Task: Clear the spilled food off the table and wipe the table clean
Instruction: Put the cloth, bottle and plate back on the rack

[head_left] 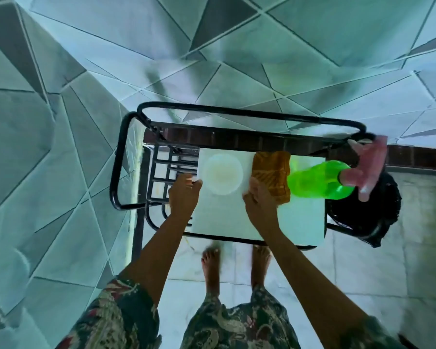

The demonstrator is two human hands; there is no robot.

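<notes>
- The desk (300, 217) has a white top on a black tube frame, and it stands on a pale tiled floor (363, 273); a wall (237, 46) of grey angular tiles rises behind it
- A green spray bottle (317, 180) with a pink trigger head lies on its side at the right end of the desk, just beside the cloth; a black bin (370, 217) sits low past that end, partly behind the frame
- The white plate (222, 173) rests on the left part of the top, with a faint yellowish smear inside; the blur hides whether it is food
- The orange cloth (271, 177) lies between plate and bottle
- The left hand (184, 195) has its fingertips at the plate's near-left rim; I cannot tell whether they pinch it
- The right hand (258, 200) has its fingers curled onto the cloth's near-left edge, gripping it
</notes>
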